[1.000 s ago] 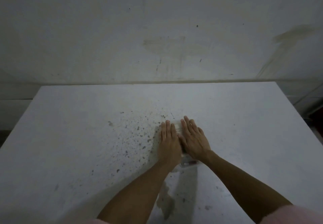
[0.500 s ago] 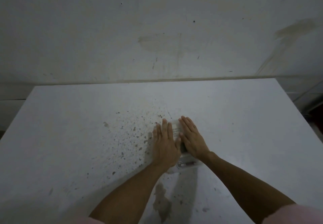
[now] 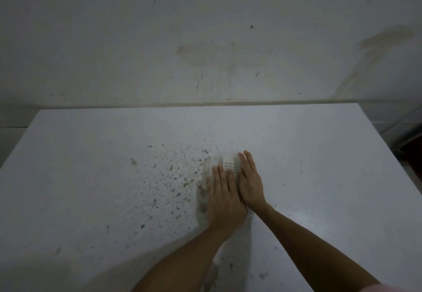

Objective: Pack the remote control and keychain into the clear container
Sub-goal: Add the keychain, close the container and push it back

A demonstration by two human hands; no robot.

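Note:
The clear container (image 3: 209, 166) lies flat on the white table (image 3: 91, 177), mostly covered by my hands. Through its top, a white remote control (image 3: 229, 163) with rows of grey buttons shows at the far end. My left hand (image 3: 225, 198) rests palm down on the container's near part, fingers together and flat. My right hand (image 3: 251, 180) lies palm down along the container's right side, its fingers reaching the far corner. The keychain is hidden from view.
The table's surface is speckled with dark stains left of the container. A stained wall (image 3: 205, 40) rises right behind the table's far edge. A dark red object (image 3: 414, 154) sits beyond the table's right edge.
My left hand has slid back toward me, uncovering the remote's buttoned end under the clear top. The container's near end is now covered by my hands.

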